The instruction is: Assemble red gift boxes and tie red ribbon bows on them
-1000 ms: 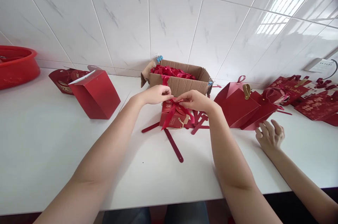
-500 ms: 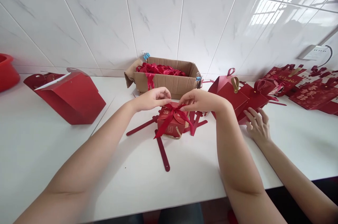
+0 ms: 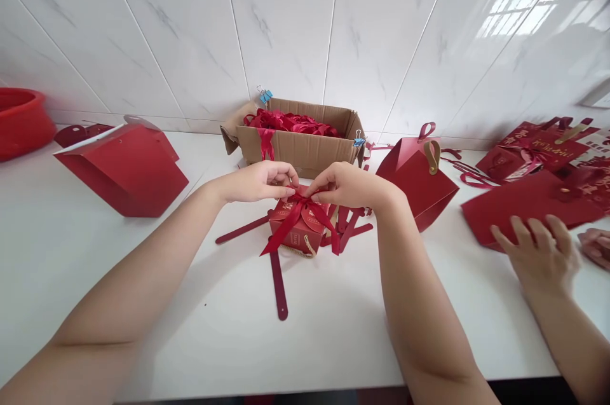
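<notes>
A small red gift box stands on the white table with a red ribbon bow on its top. My left hand is closed, pinching the ribbon at the bow's left side. My right hand is closed too, pinching the ribbon at the bow's right side. The two ribbon tails hang down over the box's front. Dark red paper strips lie flat on the table around the box.
A cardboard box full of red ribbons stands behind, against the tiled wall. A large red bag lies at left, a red basin at far left. Red bags lie at right, where another person's hand rests on a flat red bag.
My hands stay pinched on the bow. The other person's hand has slid a flat red bag to the right, away from the standing bags. The view has shifted slightly.
</notes>
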`<state>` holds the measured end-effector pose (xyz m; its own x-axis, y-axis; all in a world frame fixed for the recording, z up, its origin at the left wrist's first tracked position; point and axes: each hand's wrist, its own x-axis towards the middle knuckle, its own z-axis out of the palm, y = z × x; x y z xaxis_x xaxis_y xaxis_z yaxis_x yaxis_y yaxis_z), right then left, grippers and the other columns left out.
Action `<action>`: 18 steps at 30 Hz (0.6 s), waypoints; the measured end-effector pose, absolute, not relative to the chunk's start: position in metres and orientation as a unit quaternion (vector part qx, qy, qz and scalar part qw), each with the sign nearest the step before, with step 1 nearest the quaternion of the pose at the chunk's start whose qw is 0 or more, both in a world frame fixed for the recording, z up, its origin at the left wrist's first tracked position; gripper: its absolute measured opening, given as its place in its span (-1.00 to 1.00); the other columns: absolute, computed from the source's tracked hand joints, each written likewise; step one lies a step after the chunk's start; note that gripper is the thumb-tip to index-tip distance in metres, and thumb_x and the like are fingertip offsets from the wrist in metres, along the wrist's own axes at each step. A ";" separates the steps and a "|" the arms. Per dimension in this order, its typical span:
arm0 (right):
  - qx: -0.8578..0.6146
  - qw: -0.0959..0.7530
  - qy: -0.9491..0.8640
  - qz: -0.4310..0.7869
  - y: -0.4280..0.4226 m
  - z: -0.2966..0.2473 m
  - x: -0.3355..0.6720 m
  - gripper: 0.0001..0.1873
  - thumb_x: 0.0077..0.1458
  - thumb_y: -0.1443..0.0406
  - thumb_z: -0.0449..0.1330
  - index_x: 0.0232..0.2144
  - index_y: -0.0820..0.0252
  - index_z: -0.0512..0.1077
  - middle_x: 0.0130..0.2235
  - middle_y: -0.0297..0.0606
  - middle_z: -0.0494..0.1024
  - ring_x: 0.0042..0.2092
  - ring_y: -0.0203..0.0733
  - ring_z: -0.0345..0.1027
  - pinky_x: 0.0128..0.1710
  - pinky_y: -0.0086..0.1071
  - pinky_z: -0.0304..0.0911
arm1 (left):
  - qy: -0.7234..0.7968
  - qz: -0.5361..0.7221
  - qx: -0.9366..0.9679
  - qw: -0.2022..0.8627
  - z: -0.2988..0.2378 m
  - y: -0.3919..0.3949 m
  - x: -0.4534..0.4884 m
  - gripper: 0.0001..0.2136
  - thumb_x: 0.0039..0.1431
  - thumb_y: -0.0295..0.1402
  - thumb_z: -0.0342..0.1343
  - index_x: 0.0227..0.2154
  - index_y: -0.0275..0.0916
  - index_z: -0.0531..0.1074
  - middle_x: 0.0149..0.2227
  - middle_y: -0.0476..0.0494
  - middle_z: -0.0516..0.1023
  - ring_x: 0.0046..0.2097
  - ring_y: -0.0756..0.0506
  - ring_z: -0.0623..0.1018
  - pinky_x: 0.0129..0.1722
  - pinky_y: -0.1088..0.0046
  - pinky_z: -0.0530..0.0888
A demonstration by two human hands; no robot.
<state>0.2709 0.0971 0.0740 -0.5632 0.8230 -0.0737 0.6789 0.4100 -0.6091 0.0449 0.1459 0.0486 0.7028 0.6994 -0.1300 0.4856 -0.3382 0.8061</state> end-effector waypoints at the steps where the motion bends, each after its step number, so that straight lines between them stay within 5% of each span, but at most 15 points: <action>1: -0.452 0.117 -0.832 0.301 0.098 0.074 0.271 -0.78 0.07 0.28 0.18 -0.26 -0.05 0.61 -0.37 -0.27 0.59 -0.43 -0.26 0.31 -0.42 -0.33 0.18 | 0.367 0.121 0.809 0.442 0.048 0.146 0.045 -0.75 0.11 -0.19 0.18 -0.21 -0.19 0.38 -0.25 -0.09 0.55 -0.23 -0.07 0.53 -0.22 0.36 0.47; 6: -0.449 0.097 -0.833 0.309 0.101 0.072 0.272 -0.68 0.04 0.35 0.12 -0.18 0.10 0.59 -0.37 -0.32 0.55 -0.46 -0.37 0.25 -0.42 -0.41 0.18 | 0.365 0.121 0.819 0.426 0.049 0.143 0.048 -0.82 0.10 -0.28 0.16 -0.27 -0.21 0.35 -0.34 -0.06 0.51 -0.33 -0.03 0.49 -0.32 0.42 0.43; 18: -0.437 0.107 -0.833 0.323 0.106 0.068 0.285 -0.71 0.06 0.30 0.14 -0.17 0.12 0.56 -0.44 -0.38 0.46 -0.51 -0.41 0.13 -0.48 -0.44 0.05 | 0.363 0.118 0.844 0.377 0.055 0.138 0.048 -0.85 0.08 -0.32 0.13 -0.32 -0.19 0.28 -0.51 0.06 0.34 -0.45 0.03 0.36 -0.40 0.47 0.32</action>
<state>0.2850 0.1060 0.0680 -0.5954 0.7967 -0.1041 0.6580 0.4092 -0.6322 0.0476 0.1381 0.0546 0.7084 0.7018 -0.0753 0.5246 -0.4522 0.7213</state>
